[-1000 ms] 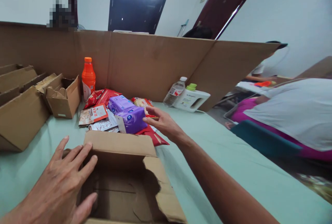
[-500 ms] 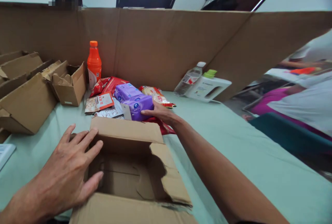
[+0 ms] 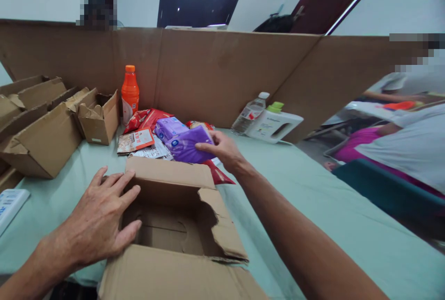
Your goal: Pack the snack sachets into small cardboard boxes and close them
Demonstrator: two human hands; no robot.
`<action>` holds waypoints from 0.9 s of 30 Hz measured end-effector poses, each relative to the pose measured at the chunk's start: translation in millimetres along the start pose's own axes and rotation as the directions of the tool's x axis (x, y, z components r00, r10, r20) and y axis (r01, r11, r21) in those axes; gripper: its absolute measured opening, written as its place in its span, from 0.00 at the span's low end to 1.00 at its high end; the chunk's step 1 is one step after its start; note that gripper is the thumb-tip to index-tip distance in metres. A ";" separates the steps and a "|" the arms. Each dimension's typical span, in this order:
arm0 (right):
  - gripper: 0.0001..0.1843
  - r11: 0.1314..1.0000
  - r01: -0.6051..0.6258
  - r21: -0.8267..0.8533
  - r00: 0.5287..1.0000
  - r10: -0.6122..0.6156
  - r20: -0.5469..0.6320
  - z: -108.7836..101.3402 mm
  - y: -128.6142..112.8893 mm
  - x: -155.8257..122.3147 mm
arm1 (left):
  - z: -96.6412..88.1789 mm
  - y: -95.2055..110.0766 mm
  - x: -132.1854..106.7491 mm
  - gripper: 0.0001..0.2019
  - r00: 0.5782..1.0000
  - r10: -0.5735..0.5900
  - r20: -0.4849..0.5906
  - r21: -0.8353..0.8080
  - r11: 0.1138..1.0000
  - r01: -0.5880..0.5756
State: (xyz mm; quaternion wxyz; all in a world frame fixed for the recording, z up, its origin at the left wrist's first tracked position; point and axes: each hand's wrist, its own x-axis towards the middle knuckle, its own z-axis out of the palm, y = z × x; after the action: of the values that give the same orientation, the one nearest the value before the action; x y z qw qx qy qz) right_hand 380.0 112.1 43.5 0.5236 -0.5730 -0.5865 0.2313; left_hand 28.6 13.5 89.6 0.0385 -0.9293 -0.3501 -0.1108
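My right hand (image 3: 224,149) grips the right end of a purple tissue pack (image 3: 187,146), thumb on the near side, with that end tilted up. A second purple pack (image 3: 168,127) lies just behind it. An open cardboard box (image 3: 174,265) stands in front of me, its flaps folded outward and its visible inside bare. My left hand (image 3: 104,214) rests on the box's left edge, fingers spread. Around the tissue packs lie red packets (image 3: 151,118), an orange-and-white packet (image 3: 136,140) and a silver-white packet (image 3: 155,150). Another red packet (image 3: 220,174) shows under my right hand.
Several open cardboard boxes (image 3: 48,137) stand at the left, near an orange bottle (image 3: 130,93). A clear bottle (image 3: 252,113) and a white jug (image 3: 274,124) lean against the cardboard wall (image 3: 222,68). A person in white (image 3: 413,142) sits beyond the table's right edge.
My right hand has lifted the right end of the nearer tissue pack, tilting it. My left hand stays on the box edge. The view has shifted slightly.
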 end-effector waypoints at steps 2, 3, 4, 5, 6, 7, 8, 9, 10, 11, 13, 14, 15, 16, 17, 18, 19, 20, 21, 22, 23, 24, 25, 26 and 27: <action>0.30 0.998 -0.021 0.065 0.997 0.026 -0.076 -12.1 -17.6 -6.3 | 0.4 0.5 0.2 0.22 1.000 -0.002 -0.010 -0.003 1.000 0.002; 0.31 0.992 0.007 0.124 0.991 0.009 -0.130 -18.7 -30.1 -11.7 | 0.9 0.6 0.2 0.23 1.000 -0.004 -0.021 -0.011 1.000 0.004; 0.31 0.982 0.044 0.183 0.985 -0.013 -0.170 -25.3 -44.6 -18.7 | 1.5 0.6 0.0 0.25 1.000 -0.007 -0.029 -0.025 1.000 0.007; 0.30 0.967 0.088 0.240 0.980 -0.042 -0.192 -31.2 -60.2 -27.3 | 2.4 0.4 -0.3 0.26 0.999 -0.010 -0.037 -0.046 0.999 0.008; 0.29 0.955 0.126 0.270 0.980 -0.077 -0.182 -36.0 -76.3 -37.4 | 3.5 0.0 -0.9 0.28 0.999 -0.014 -0.045 -0.070 0.997 0.011; 0.28 0.950 0.157 0.269 0.982 -0.122 -0.143 -39.3 -91.7 -48.6 | 4.9 -0.6 -1.6 0.30 0.998 -0.021 -0.053 -0.095 0.995 0.016; 0.28 0.956 0.188 0.225 0.982 -0.176 -0.075 -40.8 -105.9 -60.2 | 6.6 -1.5 -2.7 0.32 0.998 -0.030 -0.064 -0.120 0.993 0.023; 0.28 0.963 0.227 0.143 0.973 -0.230 0.003 -40.2 -118.2 -71.7 | 8.6 -2.6 -4.0 0.34 0.996 -0.041 -0.078 -0.143 0.989 0.029; 0.28 0.959 0.280 0.033 0.955 -0.282 0.088 -37.6 -128.3 -82.4 | 10.7 -3.9 -5.5 0.35 0.994 -0.050 -0.096 -0.164 0.986 0.034; 0.28 0.936 0.339 -0.091 0.930 -0.320 0.181 -32.9 -136.2 -91.8 | 12.9 -5.2 -7.2 0.37 0.992 -0.059 -0.115 -0.180 0.983 0.038; 0.28 0.837 0.449 -0.313 0.869 -0.327 0.371 -18.1 -145.4 -105.6 | 16.8 -7.5 -10.6 0.39 0.986 -0.071 -0.149 -0.195 0.980 0.041; 0.27 0.778 0.493 -0.389 0.839 -0.306 0.450 -8.6 -147.1 -110.0 | 18.2 -8.3 -12.1 0.39 0.984 -0.072 -0.160 -0.194 0.980 0.041; 0.25 0.727 0.527 -0.440 0.809 -0.269 0.523 2.0 -147.4 -112.9 | 19.0 -8.7 -13.4 0.40 0.984 -0.072 -0.163 -0.190 0.981 0.041; 0.24 0.685 0.553 -0.475 0.780 -0.224 0.584 13.3 -146.6 -114.7 | 19.2 -8.7 -14.4 0.41 0.985 -0.071 -0.158 -0.185 0.982 0.041; 0.22 0.650 0.572 -0.501 0.756 -0.181 0.629 24.8 -145.0 -115.9 | 18.7 -8.3 -15.0 0.40 0.987 -0.062 -0.149 -0.180 0.983 0.035; 0.20 0.620 0.587 -0.521 0.736 -0.141 0.662 36.2 -143.0 -116.6 | 17.5 -7.5 -15.3 0.39 0.989 -0.047 -0.141 -0.173 0.985 0.022; 0.19 0.594 0.601 -0.535 0.717 -0.105 0.689 47.2 -140.8 -117.2 | 15.8 -6.7 -15.3 0.36 0.990 -0.028 -0.139 -0.162 0.987 0.005; 0.19 0.572 0.614 -0.544 0.700 -0.077 0.710 57.4 -138.8 -117.8 | 13.8 -5.8 -15.1 0.32 0.990 -0.004 -0.144 -0.146 0.989 -0.017; 0.19 0.553 0.625 -0.551 0.687 -0.055 0.725 66.4 -137.1 -118.3 | 11.7 -5.2 -14.7 0.27 0.987 0.022 -0.156 -0.129 0.991 -0.042; 0.19 0.537 0.633 -0.557 0.677 -0.035 0.736 74.0 -135.6 -118.8 | 9.6 -4.8 -14.2 0.22 0.985 0.049 -0.168 -0.117 0.991 -0.070; 0.20 0.529 0.639 -0.559 0.667 -0.019 0.745 80.0 -134.4 -119.2 | 7.6 -4.8 -13.5 0.18 0.982 0.075 -0.171 -0.115 0.989 -0.095; 0.22 0.528 0.638 -0.560 0.663 -0.006 0.749 84.2 -133.5 -119.5 | 6.0 -5.1 -12.8 0.16 0.982 0.095 -0.162 -0.127 0.985 -0.116; 0.23 0.537 0.632 -0.558 0.659 0.006 0.752 86.6 -132.9 -119.6 | 4.7 -5.6 -11.9 0.14 0.983 0.112 -0.146 -0.150 0.980 -0.134; 0.25 0.554 0.623 -0.552 0.654 0.018 0.756 87.1 -132.5 -119.7 | 4.0 -6.2 -11.0 0.13 0.983 0.126 -0.130 -0.180 0.972 -0.148; 0.27 0.578 0.613 -0.539 0.644 0.031 0.765 85.6 -132.7 -119.9 | 3.9 -6.7 -10.1 0.13 0.983 0.135 -0.120 -0.210 0.965 -0.159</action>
State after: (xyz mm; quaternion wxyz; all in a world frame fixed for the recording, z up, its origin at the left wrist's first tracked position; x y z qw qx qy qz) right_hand 223.1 -0.8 87.8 -0.0032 -0.4861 -0.8717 0.0616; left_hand 17.4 12.6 83.4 -0.0375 -0.9442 -0.2632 -0.1943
